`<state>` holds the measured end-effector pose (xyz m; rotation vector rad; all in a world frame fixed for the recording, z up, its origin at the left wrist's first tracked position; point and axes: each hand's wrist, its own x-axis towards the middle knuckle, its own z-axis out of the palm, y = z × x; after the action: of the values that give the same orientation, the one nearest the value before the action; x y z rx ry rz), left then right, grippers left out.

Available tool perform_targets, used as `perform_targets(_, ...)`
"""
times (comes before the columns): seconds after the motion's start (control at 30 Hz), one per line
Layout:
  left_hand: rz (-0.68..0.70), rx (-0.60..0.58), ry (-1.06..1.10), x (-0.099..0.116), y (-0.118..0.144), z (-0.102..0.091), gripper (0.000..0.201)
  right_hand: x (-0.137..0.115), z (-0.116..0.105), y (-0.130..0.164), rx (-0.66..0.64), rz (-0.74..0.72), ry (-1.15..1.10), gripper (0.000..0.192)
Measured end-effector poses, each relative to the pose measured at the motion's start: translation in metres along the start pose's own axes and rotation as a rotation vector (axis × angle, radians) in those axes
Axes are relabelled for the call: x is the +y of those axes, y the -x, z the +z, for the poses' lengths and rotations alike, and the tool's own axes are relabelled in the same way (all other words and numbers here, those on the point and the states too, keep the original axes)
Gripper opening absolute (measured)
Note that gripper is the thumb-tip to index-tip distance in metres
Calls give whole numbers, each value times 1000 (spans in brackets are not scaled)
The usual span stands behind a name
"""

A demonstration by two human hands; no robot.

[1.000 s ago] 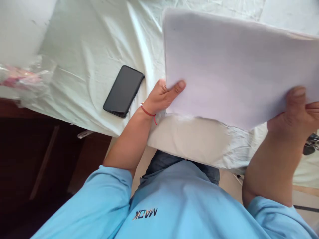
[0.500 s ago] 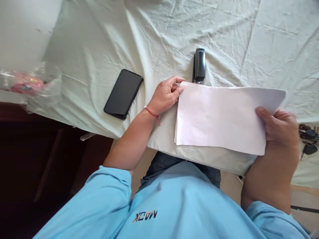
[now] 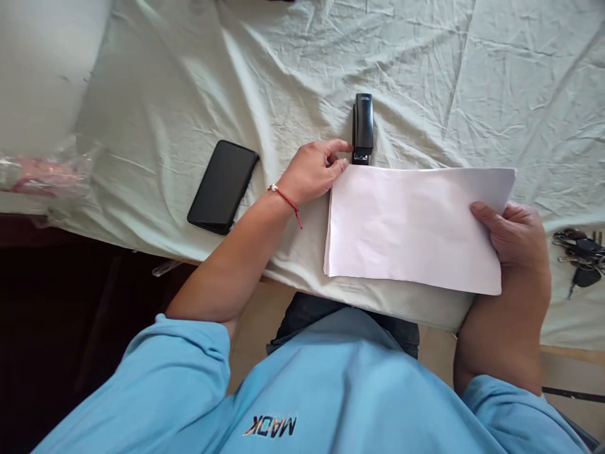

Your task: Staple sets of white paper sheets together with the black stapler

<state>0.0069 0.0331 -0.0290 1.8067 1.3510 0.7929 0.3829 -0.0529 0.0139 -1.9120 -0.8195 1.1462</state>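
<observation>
A pale green, creased sheet (image 3: 189, 82) covers the bench and drapes over its near edge, bearing everything else in view; nearest the camera, at the bottom of the frame, is the person's light blue shirt (image 3: 331, 403) with lettering on the chest, both forearms reaching up from it onto the sheet; a stack of white paper (image 3: 411, 227) lies flat just inside the near edge of the bench, its long sides running left to right, its sheets slightly fanned at the left end; the right hand (image 3: 515, 236) grips the stack's right end, thumb laid on top and the remaining fingers hidden beneath; the left hand (image 3: 314, 170), with a red cord bracelet (image 3: 286, 200) on its wrist, rests at the stack's upper left corner, fingers curled and fingertips touching both the paper's edge and the base of a black stapler (image 3: 363, 128); the stapler lies lengthwise pointing away from the person, its near end just beside the paper's top edge; a black smartphone (image 3: 222, 186) lies screen up and tilted, well to the left of the left hand; a bunch of keys (image 3: 580, 255) sits at the far right, near the right hand; a crumpled clear plastic bag (image 3: 45, 173) with something pink inside, blurred, lies at the left edge.
</observation>
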Motion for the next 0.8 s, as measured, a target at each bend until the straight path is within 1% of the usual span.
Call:
perform_targets(0.07, 18, -2, -36, -1, -5, 3, 19, 2, -1, 0, 17, -10, -23, 60)
perform_targets(0.13, 31, 21, -57, -2, -6, 6, 15, 4, -3, -2, 37, -38, -44, 60)
perform_targets(0.23, 57, 54, -61, -2, -1, 10, 18, 8, -3, -5, 62, -105, -51, 59)
perform_targets(0.4, 90, 28, -63, 0, 5, 11, 18, 9, -1, -7, 88, -187, -14, 50)
perform_targets(0.5, 61, 36, -61, -1, 3, 12, 16, 9, 0, -7, 97, -217, -13, 45)
perform_targets(0.57, 20, 63, -68, -2, 0, 13, 15, 10, 1, -8, 101, -235, -6, 44)
perform_targets(0.73, -73, 146, -55, 0, -2, 16, 10, 12, 1, -11, 102, -251, -7, 48)
perform_targets(0.8, -92, 168, -33, 2, -2, 18, 11, 14, 0, -14, 102, -254, -19, 49)
